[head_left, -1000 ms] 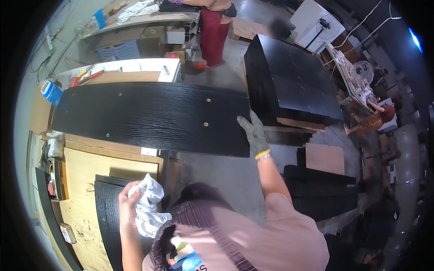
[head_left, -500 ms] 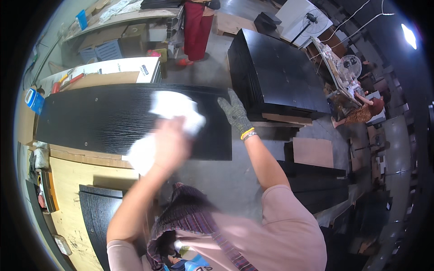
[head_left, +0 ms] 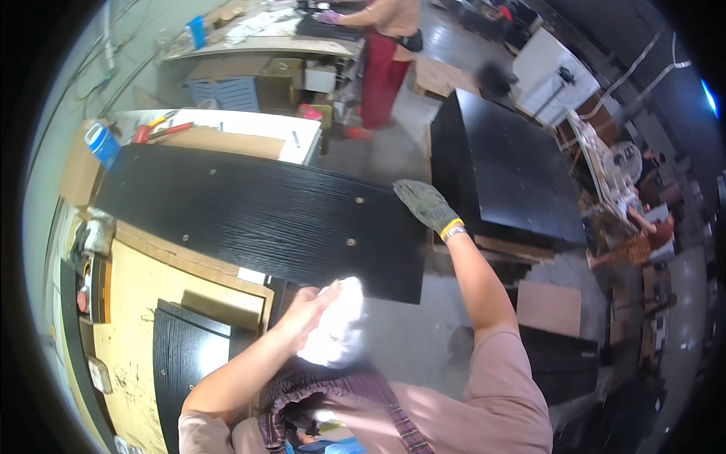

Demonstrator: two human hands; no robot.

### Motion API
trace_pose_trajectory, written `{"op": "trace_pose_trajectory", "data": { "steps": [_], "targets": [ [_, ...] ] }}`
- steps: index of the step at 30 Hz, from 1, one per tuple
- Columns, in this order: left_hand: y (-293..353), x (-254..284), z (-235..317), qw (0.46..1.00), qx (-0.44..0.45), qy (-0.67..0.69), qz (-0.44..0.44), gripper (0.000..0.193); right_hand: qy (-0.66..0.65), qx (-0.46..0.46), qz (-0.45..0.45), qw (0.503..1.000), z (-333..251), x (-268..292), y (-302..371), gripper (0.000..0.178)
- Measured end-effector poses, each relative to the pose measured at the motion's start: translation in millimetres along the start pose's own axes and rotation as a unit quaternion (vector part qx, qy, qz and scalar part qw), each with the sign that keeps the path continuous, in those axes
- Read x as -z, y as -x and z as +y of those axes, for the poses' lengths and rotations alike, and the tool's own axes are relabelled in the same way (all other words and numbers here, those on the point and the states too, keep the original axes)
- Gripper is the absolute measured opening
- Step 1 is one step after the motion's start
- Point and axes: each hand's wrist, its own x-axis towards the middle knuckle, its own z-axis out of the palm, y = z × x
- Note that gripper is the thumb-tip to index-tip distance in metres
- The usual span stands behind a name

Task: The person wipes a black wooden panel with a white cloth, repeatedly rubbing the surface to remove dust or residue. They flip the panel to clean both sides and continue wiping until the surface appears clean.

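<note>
A long black wood-grain panel (head_left: 280, 216) with several small round metal fittings lies across the work surface in front of me. My left hand (head_left: 304, 312), bare, is closed on a bunched white cloth (head_left: 336, 325), just off the panel's near edge. My right hand (head_left: 427, 206) wears a grey knit glove with a yellow cuff. It grips the panel at its far right corner, and the thumb is hard to make out.
A stack of black panels (head_left: 514, 166) stands at the right. More black panels (head_left: 185, 356) lean at the lower left. Hammers (head_left: 170, 130) and a blue-and-white container (head_left: 102, 144) sit beyond the panel. A person in red trousers (head_left: 382, 79) works at the far bench.
My left hand has brought the cloth off the panel's top, toward me and to the right. My right hand stays at the far right corner. The view has shifted, showing more of the co-worker.
</note>
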Motion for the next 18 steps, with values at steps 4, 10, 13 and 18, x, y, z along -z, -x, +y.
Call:
{"op": "trace_pose_trajectory", "data": {
  "steps": [4, 10, 13, 18],
  "targets": [
    [-34, 3, -3, 0.998, 0.017, -0.022, 0.060, 0.045, -0.032, -0.075, -0.127, 0.988, -10, 15, -33, 0.046],
    [8, 92, 9, 0.988, -0.094, 0.061, 0.104, 0.051, 0.010, -0.127, -0.244, 0.961, -43, 33, -78, 0.050],
    [25, 144, 41, 0.966, -0.158, 0.004, 0.203, 0.062, -0.086, -0.053, -0.263, 0.960, -33, 5, -106, 0.055],
    [6, 196, 83, 0.928, -0.148, -0.054, 0.337, 0.080, -0.163, -0.047, -0.294, 0.941, -75, -43, -176, 0.075]
  ]
}}
